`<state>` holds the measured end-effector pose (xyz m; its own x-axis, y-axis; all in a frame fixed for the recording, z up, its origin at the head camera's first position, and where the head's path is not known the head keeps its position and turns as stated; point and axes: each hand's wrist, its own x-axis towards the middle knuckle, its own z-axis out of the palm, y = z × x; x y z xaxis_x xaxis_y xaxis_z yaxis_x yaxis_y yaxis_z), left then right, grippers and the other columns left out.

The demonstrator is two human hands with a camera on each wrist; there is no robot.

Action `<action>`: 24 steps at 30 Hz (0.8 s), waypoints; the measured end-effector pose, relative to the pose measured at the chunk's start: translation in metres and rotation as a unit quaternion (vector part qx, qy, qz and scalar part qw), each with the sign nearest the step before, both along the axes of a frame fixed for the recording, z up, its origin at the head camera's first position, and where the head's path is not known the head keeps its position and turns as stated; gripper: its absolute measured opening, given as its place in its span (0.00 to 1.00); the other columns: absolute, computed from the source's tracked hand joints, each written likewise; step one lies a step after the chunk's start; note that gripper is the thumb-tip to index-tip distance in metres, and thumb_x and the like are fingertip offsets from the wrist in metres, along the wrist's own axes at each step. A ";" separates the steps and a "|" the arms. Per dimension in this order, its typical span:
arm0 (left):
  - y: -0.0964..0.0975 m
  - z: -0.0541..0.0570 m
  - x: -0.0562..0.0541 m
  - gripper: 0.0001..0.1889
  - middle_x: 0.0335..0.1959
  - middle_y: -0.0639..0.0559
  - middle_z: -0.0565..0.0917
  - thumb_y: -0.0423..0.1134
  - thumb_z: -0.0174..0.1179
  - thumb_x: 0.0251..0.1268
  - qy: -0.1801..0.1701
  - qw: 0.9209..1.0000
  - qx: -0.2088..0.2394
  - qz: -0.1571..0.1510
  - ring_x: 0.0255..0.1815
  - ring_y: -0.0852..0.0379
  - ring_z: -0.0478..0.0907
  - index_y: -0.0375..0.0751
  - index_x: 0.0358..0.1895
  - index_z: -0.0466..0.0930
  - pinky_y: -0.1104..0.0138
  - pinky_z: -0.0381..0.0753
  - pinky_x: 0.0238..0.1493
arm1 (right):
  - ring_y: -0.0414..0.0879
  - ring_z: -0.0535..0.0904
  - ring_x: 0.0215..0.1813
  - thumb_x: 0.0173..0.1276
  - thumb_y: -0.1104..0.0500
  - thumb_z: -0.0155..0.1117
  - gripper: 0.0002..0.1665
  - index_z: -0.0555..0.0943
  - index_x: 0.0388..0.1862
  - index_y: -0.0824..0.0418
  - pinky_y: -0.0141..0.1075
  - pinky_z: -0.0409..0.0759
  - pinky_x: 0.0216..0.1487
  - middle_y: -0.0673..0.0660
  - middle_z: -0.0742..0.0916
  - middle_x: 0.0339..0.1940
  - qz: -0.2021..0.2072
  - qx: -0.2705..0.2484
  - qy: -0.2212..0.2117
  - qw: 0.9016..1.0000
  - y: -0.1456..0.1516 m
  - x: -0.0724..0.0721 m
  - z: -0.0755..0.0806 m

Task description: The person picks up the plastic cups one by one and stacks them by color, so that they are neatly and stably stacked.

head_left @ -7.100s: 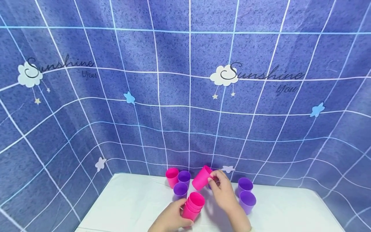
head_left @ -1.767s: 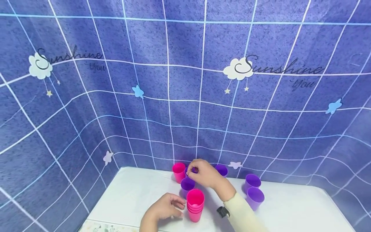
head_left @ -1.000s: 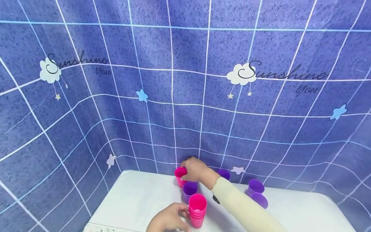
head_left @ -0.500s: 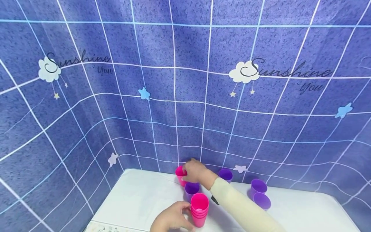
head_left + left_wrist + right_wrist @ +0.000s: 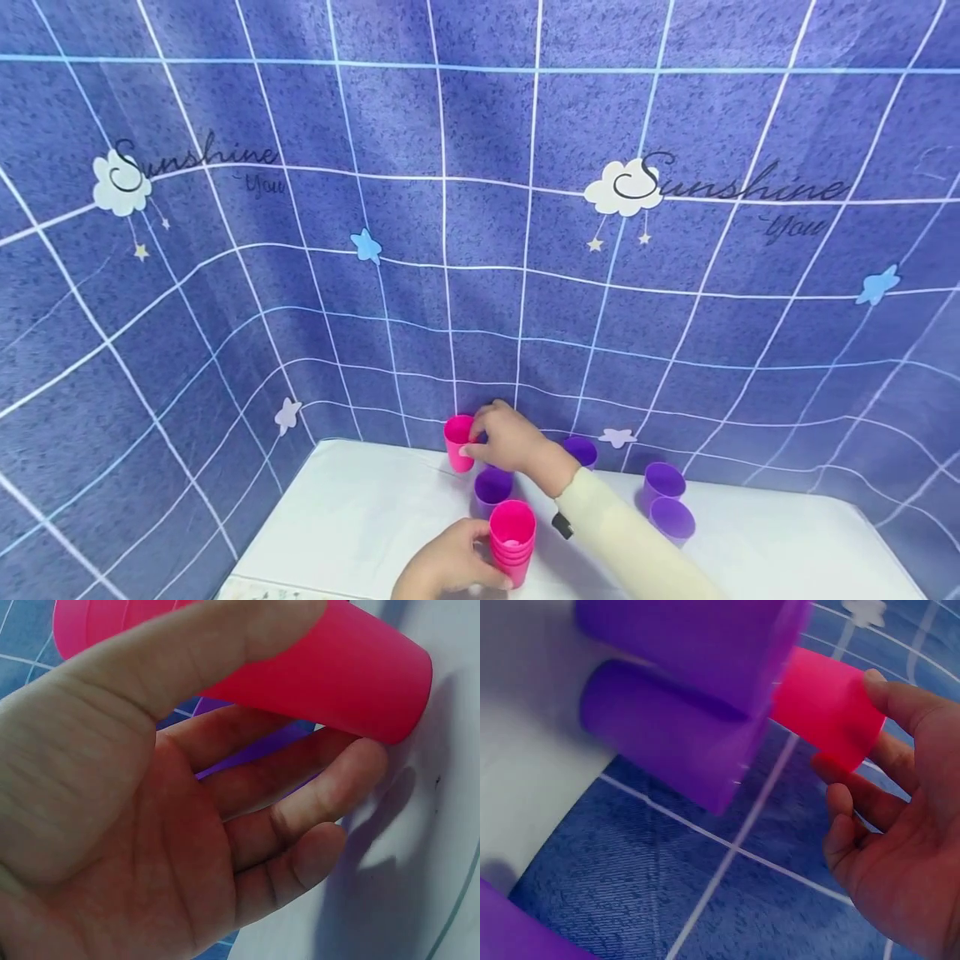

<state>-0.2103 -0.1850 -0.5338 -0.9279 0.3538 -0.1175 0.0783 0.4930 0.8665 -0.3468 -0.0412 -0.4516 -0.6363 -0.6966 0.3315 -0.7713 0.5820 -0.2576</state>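
My right hand (image 5: 510, 437) pinches the rim of a pink cup (image 5: 459, 446) at the back of the table. In the right wrist view, the thumb (image 5: 907, 701) lies on one side of that cup, with fingers on the other. My left hand (image 5: 450, 557) holds an upright stack of pink cups (image 5: 513, 546) near the front. The left wrist view has its thumb across the stack's pink wall (image 5: 360, 671) and fingers on the far side. A purple cup (image 5: 492, 490) stands just behind the stack. Another purple one is hidden behind my right hand.
On the white table (image 5: 360, 500), one purple cup (image 5: 580, 451) stands at the back, right of my right hand. Two more, a rear purple cup (image 5: 663, 482) and a front purple cup (image 5: 672, 520), are farther right. A blue grid-patterned curtain (image 5: 480, 333) hangs directly behind.
My right hand put a pink cup into the stack, reached back to the pink cup at the rear, gripped it and has raised it slightly. My left hand left the stack and has closed around it again.
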 end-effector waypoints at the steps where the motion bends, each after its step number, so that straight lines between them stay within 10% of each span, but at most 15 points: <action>1: 0.000 -0.001 0.000 0.23 0.41 0.62 0.90 0.37 0.82 0.44 0.004 1.000 -0.001 0.000 0.44 0.62 0.82 0.52 0.48 0.88 0.62 0.81 0.49 | 0.49 0.81 0.51 0.65 0.48 0.78 0.11 0.92 0.33 0.54 0.42 0.82 0.56 0.52 0.91 0.43 0.001 -0.015 -0.003 1.000 0.002 0.002 0.003; 17: 0.000 -0.004 -0.006 0.19 0.35 0.54 0.92 0.34 0.79 0.47 0.007 0.998 0.062 -0.022 0.34 0.61 0.87 0.43 0.46 0.89 0.71 0.84 0.37 | 0.48 0.81 0.59 0.66 0.50 0.77 0.08 0.88 0.36 0.51 0.46 0.84 0.58 0.51 0.89 0.48 -0.054 -0.213 -0.054 0.974 0.052 0.039 0.024; 24: 0.000 -0.003 -0.006 0.18 0.33 0.55 0.90 0.36 0.78 0.47 0.006 0.999 0.052 -0.013 0.33 0.61 0.85 0.46 0.45 0.89 0.69 0.83 0.37 | 0.44 0.79 0.48 0.64 0.52 0.78 0.07 0.86 0.34 0.48 0.34 0.78 0.40 0.51 0.90 0.50 -0.081 -0.280 -0.051 0.955 0.079 0.065 0.023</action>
